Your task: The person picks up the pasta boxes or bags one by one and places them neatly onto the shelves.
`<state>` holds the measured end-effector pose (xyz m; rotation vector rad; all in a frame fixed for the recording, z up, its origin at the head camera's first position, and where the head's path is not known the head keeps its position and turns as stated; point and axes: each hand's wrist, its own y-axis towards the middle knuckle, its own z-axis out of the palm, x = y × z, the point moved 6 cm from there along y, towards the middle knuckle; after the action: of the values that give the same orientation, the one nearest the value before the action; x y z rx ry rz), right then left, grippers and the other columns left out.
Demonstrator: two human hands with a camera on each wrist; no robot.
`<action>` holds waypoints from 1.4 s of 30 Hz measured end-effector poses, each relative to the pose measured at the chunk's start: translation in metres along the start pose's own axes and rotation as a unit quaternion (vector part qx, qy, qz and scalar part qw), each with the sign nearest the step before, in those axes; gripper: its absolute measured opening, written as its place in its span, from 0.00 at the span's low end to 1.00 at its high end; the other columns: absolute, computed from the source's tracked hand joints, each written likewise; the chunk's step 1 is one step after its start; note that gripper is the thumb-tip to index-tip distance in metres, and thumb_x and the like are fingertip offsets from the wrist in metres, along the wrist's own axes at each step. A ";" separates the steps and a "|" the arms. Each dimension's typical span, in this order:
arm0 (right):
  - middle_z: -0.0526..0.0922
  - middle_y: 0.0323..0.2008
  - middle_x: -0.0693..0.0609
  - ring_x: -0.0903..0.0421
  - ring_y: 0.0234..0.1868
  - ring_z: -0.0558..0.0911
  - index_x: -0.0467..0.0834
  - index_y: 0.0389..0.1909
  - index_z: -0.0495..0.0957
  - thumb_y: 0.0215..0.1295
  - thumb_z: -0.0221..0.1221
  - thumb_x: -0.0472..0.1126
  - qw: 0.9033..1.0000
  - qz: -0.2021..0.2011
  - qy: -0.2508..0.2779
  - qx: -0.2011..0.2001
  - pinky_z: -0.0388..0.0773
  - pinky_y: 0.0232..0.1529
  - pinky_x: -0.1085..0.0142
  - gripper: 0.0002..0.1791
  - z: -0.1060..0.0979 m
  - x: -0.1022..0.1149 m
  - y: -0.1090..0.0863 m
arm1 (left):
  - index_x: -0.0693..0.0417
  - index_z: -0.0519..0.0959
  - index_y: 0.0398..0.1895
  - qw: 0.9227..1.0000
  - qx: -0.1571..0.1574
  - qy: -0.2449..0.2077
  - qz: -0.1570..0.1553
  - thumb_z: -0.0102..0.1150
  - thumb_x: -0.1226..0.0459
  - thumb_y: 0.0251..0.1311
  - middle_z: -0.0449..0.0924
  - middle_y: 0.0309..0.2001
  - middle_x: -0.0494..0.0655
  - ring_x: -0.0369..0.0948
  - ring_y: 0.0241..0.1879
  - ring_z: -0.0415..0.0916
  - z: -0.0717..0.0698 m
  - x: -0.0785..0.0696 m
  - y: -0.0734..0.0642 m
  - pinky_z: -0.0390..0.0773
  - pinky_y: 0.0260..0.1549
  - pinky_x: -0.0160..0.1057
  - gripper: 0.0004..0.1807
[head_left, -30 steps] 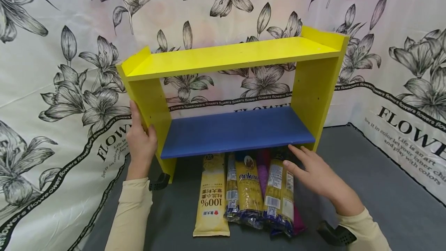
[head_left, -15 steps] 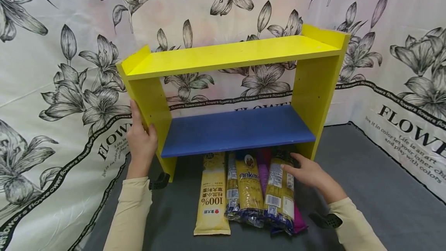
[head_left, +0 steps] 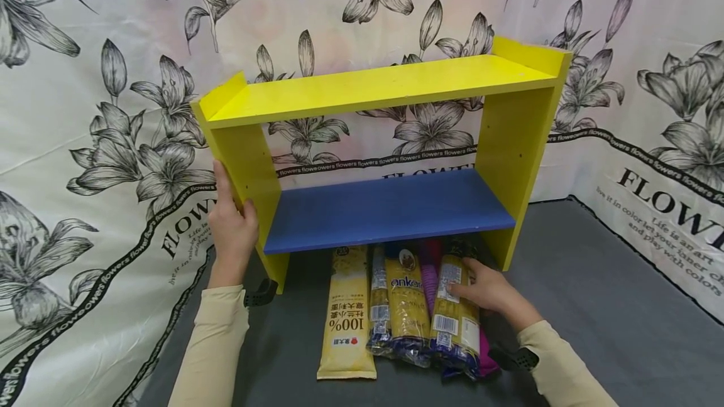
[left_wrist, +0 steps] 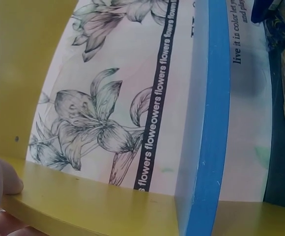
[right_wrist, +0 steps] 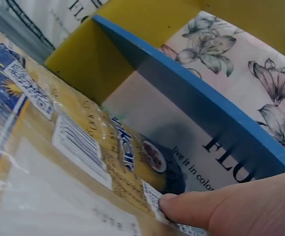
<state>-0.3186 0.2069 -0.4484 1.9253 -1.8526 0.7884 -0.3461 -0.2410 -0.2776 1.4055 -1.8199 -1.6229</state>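
Two hands are occupied: the left hand (head_left: 230, 234) grips one yellow shelf unit (head_left: 517, 149) at its left side, and the right hand (head_left: 491, 287) holds the rightmost packet (head_left: 445, 322), thumb on top, other fingers partly hidden. Three more packets, one pale yellow (head_left: 347, 306) and two with blue ends (head_left: 408, 313), lie on the counter (head_left: 599, 294) between the hands, reaching under one blue board (head_left: 390, 211).
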 end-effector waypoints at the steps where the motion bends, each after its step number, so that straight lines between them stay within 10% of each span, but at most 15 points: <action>1: 0.69 0.68 0.23 0.29 0.61 0.76 0.29 0.77 0.54 0.64 0.65 0.57 1.000 -0.004 -0.001 -0.002 0.80 0.47 0.46 0.52 0.000 0.001 0.001 | 0.60 0.52 0.81 1.000 -0.002 0.000 0.001 0.51 0.77 0.61 0.78 0.30 0.75 0.60 0.16 0.65 -0.001 0.000 0.000 0.65 0.20 0.53 0.43; 7: 0.70 0.64 0.22 0.42 0.43 0.84 0.31 0.78 0.51 0.64 0.68 0.48 0.995 -0.005 0.096 0.024 0.82 0.31 0.52 0.51 0.004 -0.006 0.006 | 0.61 0.53 0.81 1.000 -0.009 0.009 -0.004 0.52 0.76 0.61 0.79 0.32 0.76 0.62 0.16 0.67 -0.002 0.002 0.001 0.67 0.19 0.55 0.42; 14: 0.74 0.53 0.28 0.48 0.37 0.86 0.35 0.80 0.41 0.62 0.67 0.34 0.963 0.003 0.256 0.089 0.85 0.35 0.48 0.54 0.007 -0.024 0.007 | 0.64 0.54 0.80 1.000 -0.009 0.013 0.000 0.52 0.75 0.61 0.77 0.28 0.76 0.60 0.15 0.63 -0.001 0.000 0.000 0.62 0.19 0.51 0.41; 36: 0.67 0.62 0.21 0.55 0.32 0.80 0.31 0.80 0.40 0.58 0.61 0.24 0.939 -0.019 0.295 0.175 0.79 0.29 0.59 0.53 -0.004 -0.015 -0.031 | 0.60 0.53 0.81 1.000 0.002 0.005 -0.010 0.53 0.76 0.61 0.79 0.34 0.77 0.64 0.20 0.71 0.000 -0.003 0.002 0.69 0.20 0.58 0.42; 42: 0.47 0.76 0.22 0.37 0.58 0.75 0.32 0.80 0.46 0.55 0.62 0.24 0.922 -0.046 0.305 0.234 0.69 0.25 0.63 0.52 0.000 0.011 -0.051 | 0.59 0.53 0.81 1.000 0.003 -0.002 -0.016 0.53 0.77 0.62 0.80 0.34 0.77 0.65 0.21 0.73 -0.001 -0.001 0.001 0.72 0.21 0.60 0.42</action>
<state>-0.2687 0.2019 -0.4355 1.7011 -1.2566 1.6884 -0.3456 -0.2413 -0.2758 1.4413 -1.8147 -1.6382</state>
